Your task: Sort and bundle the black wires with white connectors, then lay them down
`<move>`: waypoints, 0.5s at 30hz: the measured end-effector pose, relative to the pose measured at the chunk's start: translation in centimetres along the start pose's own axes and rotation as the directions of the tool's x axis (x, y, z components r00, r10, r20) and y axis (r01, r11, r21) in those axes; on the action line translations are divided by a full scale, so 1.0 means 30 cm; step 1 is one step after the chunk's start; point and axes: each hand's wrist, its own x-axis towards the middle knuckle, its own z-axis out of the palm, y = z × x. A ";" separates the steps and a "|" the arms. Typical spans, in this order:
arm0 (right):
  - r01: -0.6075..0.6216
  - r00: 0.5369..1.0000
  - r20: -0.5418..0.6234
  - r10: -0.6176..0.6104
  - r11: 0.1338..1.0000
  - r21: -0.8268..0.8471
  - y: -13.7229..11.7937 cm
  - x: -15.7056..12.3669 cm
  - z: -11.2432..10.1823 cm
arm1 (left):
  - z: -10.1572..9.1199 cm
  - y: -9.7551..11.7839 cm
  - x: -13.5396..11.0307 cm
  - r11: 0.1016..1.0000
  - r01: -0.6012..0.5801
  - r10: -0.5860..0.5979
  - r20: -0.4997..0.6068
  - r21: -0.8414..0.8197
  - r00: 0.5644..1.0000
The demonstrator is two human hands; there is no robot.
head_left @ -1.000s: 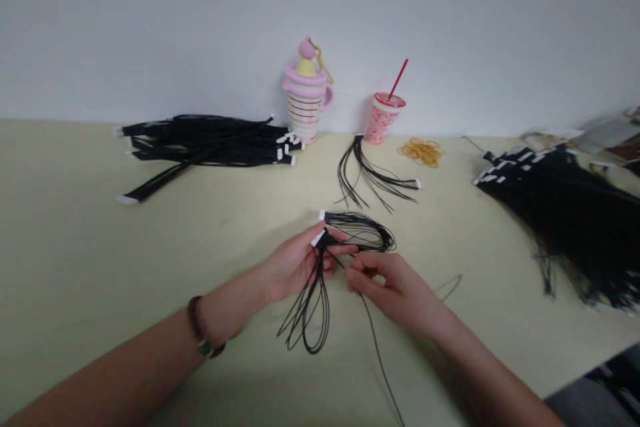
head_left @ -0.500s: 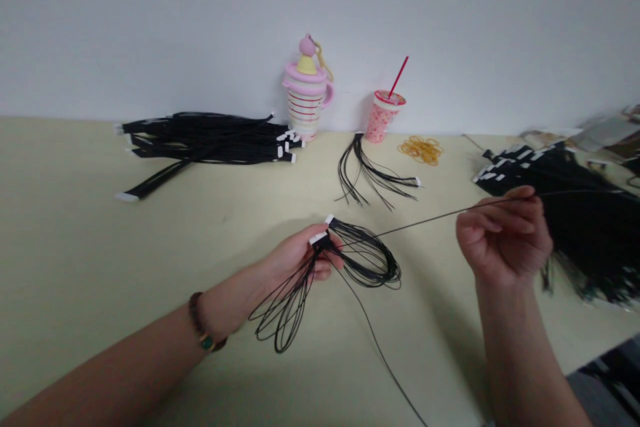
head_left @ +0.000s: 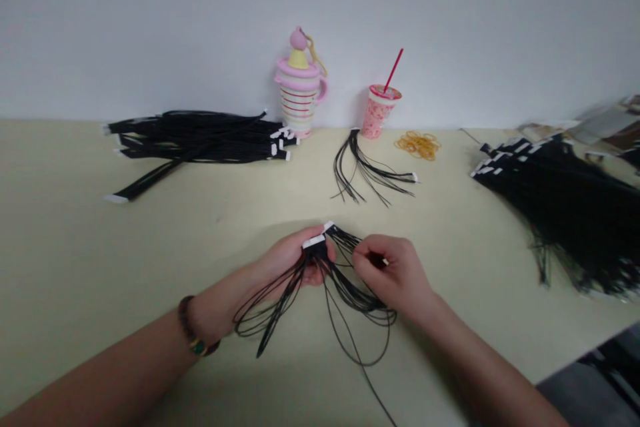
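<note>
My left hand point(head_left: 295, 257) is closed around a black wire harness point(head_left: 353, 290) by its two white connectors, the nearer white connector point(head_left: 314, 242) lying over the fingers. Thin black wires fan out in loops to both sides below the hand, and one long wire trails toward the bottom edge. Close by on the right, my right hand point(head_left: 393, 270) is pinched at the wires, thumb against forefinger. It appears to hold a single black wire, though the fingertips partly hide it.
Bundled black harnesses point(head_left: 200, 137) lie at the back left. A striped pink mug point(head_left: 299, 97) and a pink cup with straw point(head_left: 377, 113) stand by the wall. Nearby are loose wires point(head_left: 357, 157) and yellow rubber bands point(head_left: 419, 145). A large harness pile point(head_left: 565, 207) lies right.
My right hand has come down and left from the far right, where it had pulled a wire taut, to beside my left hand. That wire now hangs in a slack loop.
</note>
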 end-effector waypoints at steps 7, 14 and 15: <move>0.060 0.997 0.044 -0.059 0.997 -0.042 0.012 -0.008 0.025 | -0.007 -0.004 -0.002 0.998 0.007 -0.010 0.052 0.070 0.999; 0.042 0.998 0.051 -0.040 0.999 -0.033 0.012 -0.007 0.029 | -0.010 -0.006 0.003 0.998 0.002 -0.007 0.077 0.070 0.997; 0.042 0.998 0.052 -0.040 0.999 -0.029 0.012 -0.007 0.029 | -0.013 -0.006 0.005 0.998 0.004 -0.009 0.078 0.064 0.997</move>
